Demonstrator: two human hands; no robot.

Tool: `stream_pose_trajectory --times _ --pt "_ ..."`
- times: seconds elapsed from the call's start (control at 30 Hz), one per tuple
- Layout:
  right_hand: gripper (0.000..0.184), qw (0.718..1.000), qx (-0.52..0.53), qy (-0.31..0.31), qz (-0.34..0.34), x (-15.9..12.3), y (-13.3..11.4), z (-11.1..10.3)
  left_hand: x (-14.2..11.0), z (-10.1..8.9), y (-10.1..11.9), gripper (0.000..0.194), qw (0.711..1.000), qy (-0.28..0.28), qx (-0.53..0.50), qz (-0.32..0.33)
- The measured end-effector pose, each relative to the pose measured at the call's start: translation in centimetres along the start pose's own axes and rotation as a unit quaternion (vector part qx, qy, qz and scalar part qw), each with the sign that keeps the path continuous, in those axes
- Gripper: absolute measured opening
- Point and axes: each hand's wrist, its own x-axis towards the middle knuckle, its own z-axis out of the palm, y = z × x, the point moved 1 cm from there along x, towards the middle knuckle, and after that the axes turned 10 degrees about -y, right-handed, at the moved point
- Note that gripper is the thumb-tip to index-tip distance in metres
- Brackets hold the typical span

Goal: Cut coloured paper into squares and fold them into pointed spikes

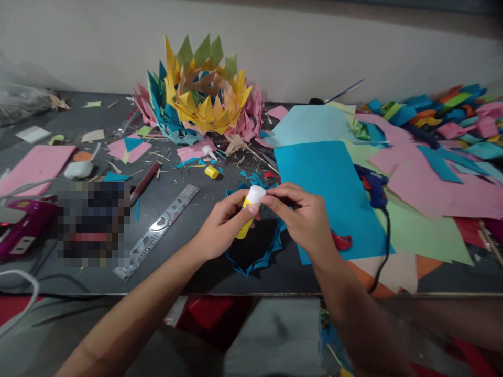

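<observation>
My left hand (222, 226) is wrapped round the yellow body of a glue stick (257, 194), which tilts up and to the right with its white end on top. With thumb and fingertips, my right hand (304, 214) pinches the white end from the right. Just beneath both hands lies a ring of folded blue paper (247, 266) with pointed edges, partly hidden by them. A small yellow cap (211, 172) rests on the table beyond my left hand. To the right, under my right forearm, is a sheet of blue paper (326, 193).
A layered folded-paper ring (208, 112) in yellow, blue and pink stands at the back. At left are a clear ruler (161, 225), a pixelated object (94, 222) and a purple power strip (31, 225). A blue glue gun (375, 188), red scissor handle (341, 241) and coloured paper lie right.
</observation>
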Motion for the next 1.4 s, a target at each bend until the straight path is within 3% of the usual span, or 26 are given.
stream_pose_trajectory --times 0.67,1.4 --pt "0.005 0.999 0.045 -0.009 0.019 0.02 0.12 0.0 0.07 0.01 0.24 0.032 1.0 0.007 -0.025 -0.001" --pt "0.004 0.997 0.075 -0.009 0.021 -0.02 0.39 -0.01 -0.01 -0.12 -0.18 0.031 0.994 -0.032 -0.108 -0.003"
